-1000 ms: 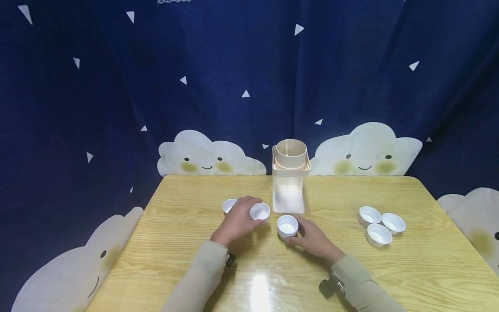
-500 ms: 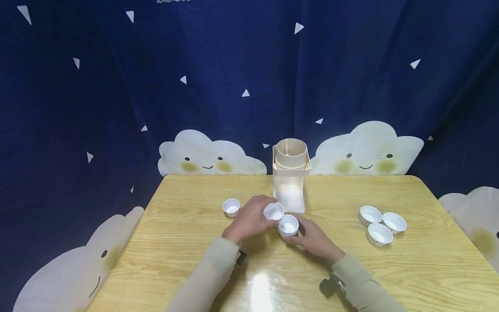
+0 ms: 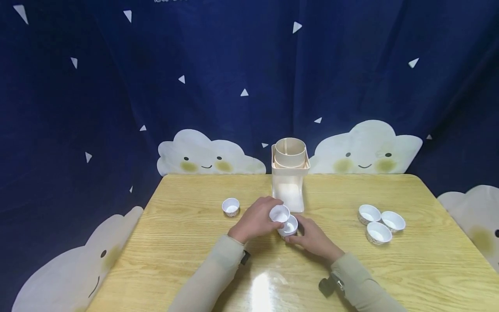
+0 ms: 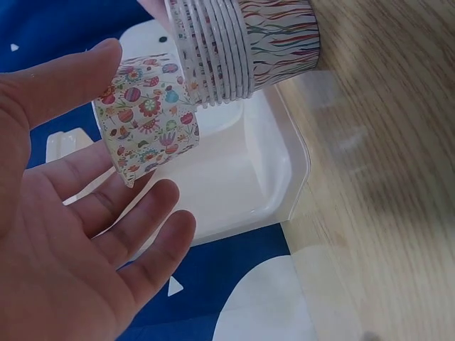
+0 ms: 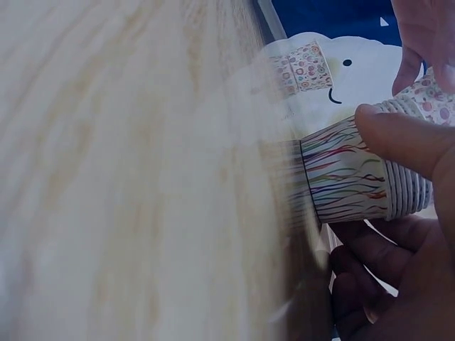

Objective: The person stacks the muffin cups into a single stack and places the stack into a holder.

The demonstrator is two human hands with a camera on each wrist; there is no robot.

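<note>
My left hand (image 3: 257, 220) holds a paper baking cup (image 4: 148, 119) with a flower print between thumb and fingers. The cup is tilted, its base touching or just inside the mouth of a stack of nested paper cups (image 4: 281, 42). Thumb and fingers of my right hand (image 3: 313, 239) grip that stack, which stands upright on the table. Its lowest cup (image 5: 348, 174) has wavy coloured stripes, and several white rims show above it. Directly behind the hands stands a cream plastic stand (image 3: 290, 171) with a round open holder on top.
A single paper cup (image 3: 231, 207) stands on the wooden table (image 3: 187, 242) left of the hands. Three more, one of them a front cup (image 3: 378, 233), stand close together at the right. Behind the table hangs a dark blue curtain (image 3: 218, 65) with clouds and triangles.
My left hand has carried the flower-print cup to the right, from beside the lone cup to over the stack. My right hand has stayed at the stack.
</note>
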